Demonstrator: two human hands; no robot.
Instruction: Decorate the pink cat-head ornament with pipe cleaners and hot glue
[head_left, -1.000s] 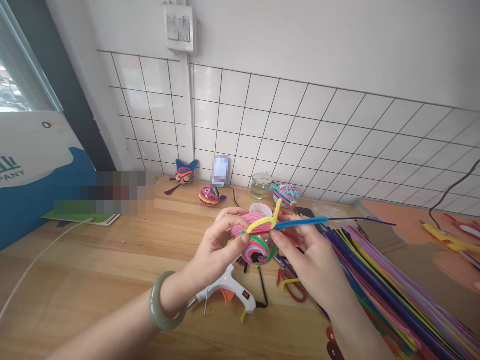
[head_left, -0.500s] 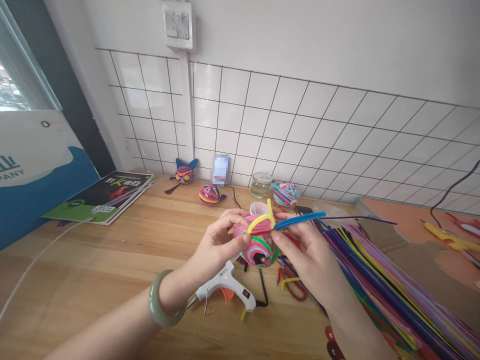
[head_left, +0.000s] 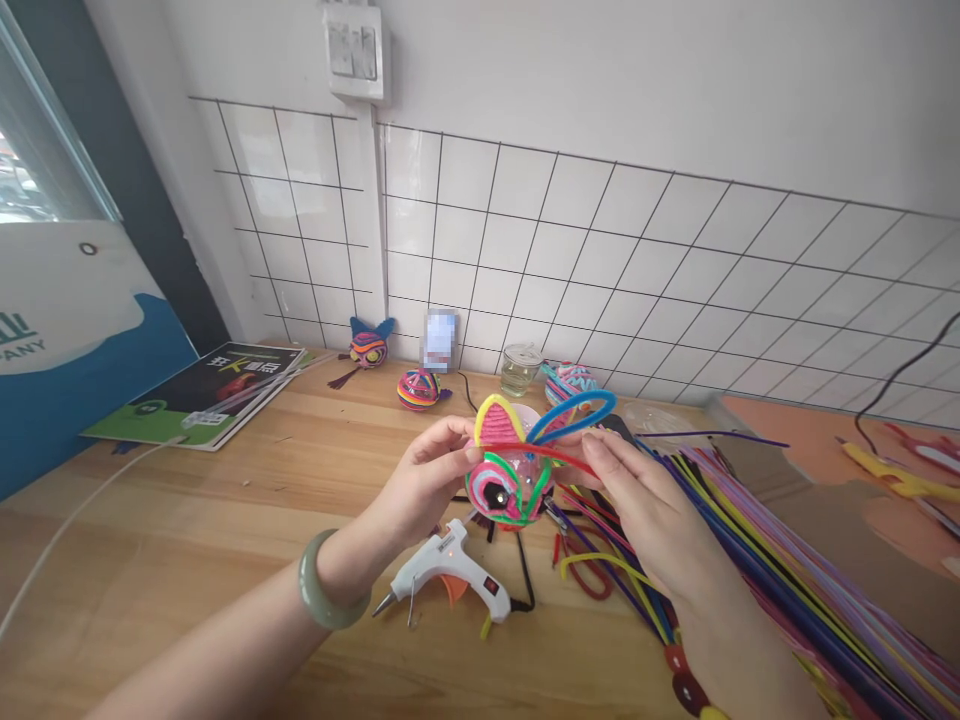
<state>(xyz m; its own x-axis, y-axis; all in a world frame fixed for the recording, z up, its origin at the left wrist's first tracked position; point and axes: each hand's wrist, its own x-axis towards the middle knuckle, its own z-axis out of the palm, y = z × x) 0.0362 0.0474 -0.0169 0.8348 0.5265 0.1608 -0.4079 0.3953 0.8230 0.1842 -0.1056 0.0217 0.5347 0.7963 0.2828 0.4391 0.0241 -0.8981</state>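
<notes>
A red pipe cleaner (head_left: 536,451) stretches between my two hands, its left end pinched by my left hand (head_left: 427,470) and its right part by my right hand (head_left: 637,490). Above it stand a pink ear-shaped piece edged with yellow pipe cleaner (head_left: 499,422) and a loop of blue pipe cleaner (head_left: 577,412). Just below and behind sits a ball covered in coloured pipe cleaners (head_left: 504,493), with a dark eye and green trim; my hands partly hide it. Whether the ear pieces touch the ball, I cannot tell.
A white glue gun (head_left: 450,570) lies in front, near red-handled scissors (head_left: 592,575). Bundled pipe cleaners (head_left: 795,570) cover the right side. Along the wall stand decorated balls (head_left: 418,390), a phone (head_left: 440,340) and a glass jar (head_left: 519,370). A booklet (head_left: 217,390) lies left.
The pink-and-yellow piece has turned upright, and the blue pipe cleaner now shows as a raised loop. My hands are farther apart, with the red pipe cleaner stretched between them.
</notes>
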